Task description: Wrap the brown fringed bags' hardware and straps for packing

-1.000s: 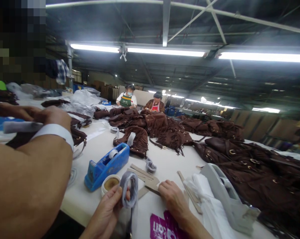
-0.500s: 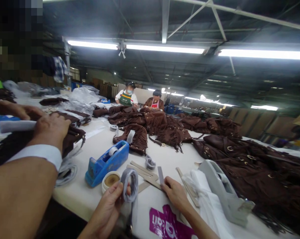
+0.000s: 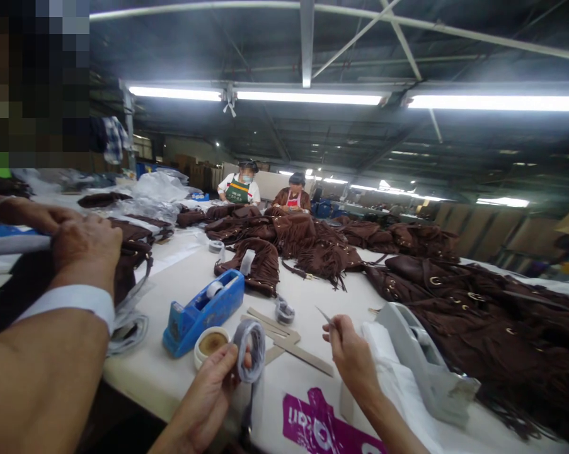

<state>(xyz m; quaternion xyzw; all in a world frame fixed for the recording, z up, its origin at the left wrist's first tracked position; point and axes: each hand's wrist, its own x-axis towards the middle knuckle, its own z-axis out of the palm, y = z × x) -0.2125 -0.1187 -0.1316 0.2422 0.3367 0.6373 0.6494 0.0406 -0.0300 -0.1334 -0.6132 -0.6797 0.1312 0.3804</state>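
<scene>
My left hand [image 3: 213,384] is closed on a coiled strap wrapped in greyish plastic film [image 3: 250,350], with a loose tail hanging below it. The coil is held up over the table's near edge. In my right hand [image 3: 353,353], a thin grey strip [image 3: 325,314] is pinched, its pointed end aimed up and left; its material is unclear. Flat grey-beige strips [image 3: 288,343] lie crossed between my hands. Behind them rests a smaller wrapped coil [image 3: 285,310]. A roll of tape [image 3: 212,345] is beside my left fingers.
A blue tape dispenser [image 3: 203,310] stands left of centre, a grey dispenser [image 3: 428,362] on the right. Brown fringed bags [image 3: 307,239] cover the back and right. A co-worker's hands [image 3: 83,243] work at the left; two people [image 3: 239,189] sit across the table [image 3: 171,391].
My right hand has moved right and lifted, and the strip in it has turned edge-on. My left hand still holds the coil, almost unmoved. The co-worker's hands have drawn closer together.
</scene>
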